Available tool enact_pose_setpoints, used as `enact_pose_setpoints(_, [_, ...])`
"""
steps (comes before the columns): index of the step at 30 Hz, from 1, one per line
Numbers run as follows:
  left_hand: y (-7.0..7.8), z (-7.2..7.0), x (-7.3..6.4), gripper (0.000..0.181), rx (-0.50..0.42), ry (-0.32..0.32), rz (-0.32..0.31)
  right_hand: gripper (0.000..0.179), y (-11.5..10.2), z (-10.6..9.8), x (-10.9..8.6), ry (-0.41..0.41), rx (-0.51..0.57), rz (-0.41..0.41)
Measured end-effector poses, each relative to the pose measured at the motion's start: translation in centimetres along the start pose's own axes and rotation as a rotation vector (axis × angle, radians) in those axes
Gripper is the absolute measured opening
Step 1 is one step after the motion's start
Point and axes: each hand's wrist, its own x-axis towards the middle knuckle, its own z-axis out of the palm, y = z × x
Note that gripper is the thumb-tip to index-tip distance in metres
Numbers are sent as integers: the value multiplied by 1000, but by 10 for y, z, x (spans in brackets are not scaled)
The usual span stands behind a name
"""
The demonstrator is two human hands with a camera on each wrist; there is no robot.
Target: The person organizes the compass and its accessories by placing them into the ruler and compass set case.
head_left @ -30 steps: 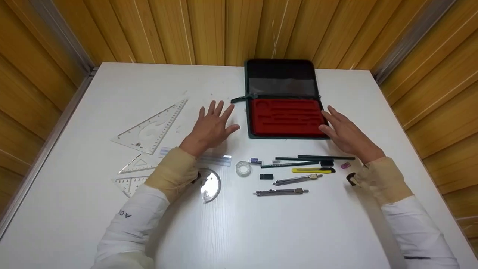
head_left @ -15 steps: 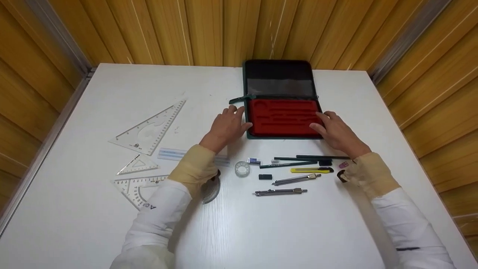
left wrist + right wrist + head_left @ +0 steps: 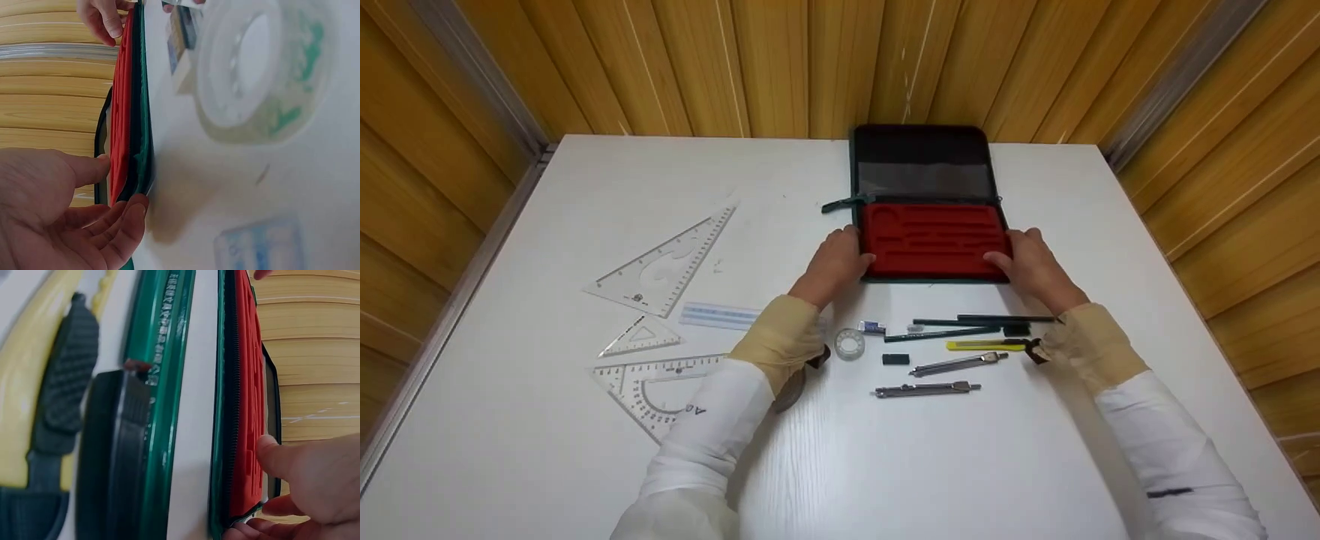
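A green zip case [image 3: 930,278] lies spread open at the back of the table, with a red moulded tray [image 3: 934,262] in its front half and a dark lid [image 3: 922,146] behind. My left hand [image 3: 834,264] grips its left side, thumb on the tray's edge and fingers curled at the green underside, as the left wrist view shows. On the opposite side my right hand [image 3: 1035,268] holds the case the same way, thumb [image 3: 269,453] on the red tray. The tray's shaped slots hold nothing.
In front of the case lie dark green pencils [image 3: 945,333], a yellow utility knife [image 3: 982,346], two metal compasses [image 3: 926,390], a tape roll [image 3: 849,343] and an eraser [image 3: 872,328]. Clear set squares [image 3: 660,262] and a ruler [image 3: 716,315] lie left. Wooden panels [image 3: 780,67] wall the table.
Both hands have come in to the case from either side, the left moving right. Their spread fingers have closed onto its edges. The case stays in nearly the same place.
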Motion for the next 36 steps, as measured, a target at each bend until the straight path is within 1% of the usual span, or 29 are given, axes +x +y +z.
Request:
enact_pose_setpoints(5, [2, 4, 1, 53, 2, -7, 2, 60, 0, 1, 1, 2, 20, 32])
enact_pose_setpoints(9, [1, 3, 1, 48, 13, -11, 20, 53, -2, 3, 3, -9, 22, 55])
enact_pose_setpoints(12, [-1, 2, 1, 42, 9, -19, 26, 52, -3, 4, 3, -10, 25, 62])
enact_pose_setpoints(18, [-1, -2, -2, 35, 20, -50, 20, 54, -3, 7, 2, -4, 26, 42])
enact_pose_setpoints(25, [-1, -10, -7, 32, 95, -74, 5, 54, -7, 9, 0, -2, 51, 41])
enact_pose_setpoints(32, [-8, -20, -10, 26, 177, -105, -4, 52, -16, 15, -2, -5, 10, -25])
enact_pose_setpoints(36, [-11, -26, -12, 26, 190, -109, -13, 47, -22, 18, -2, -12, 32, -36])
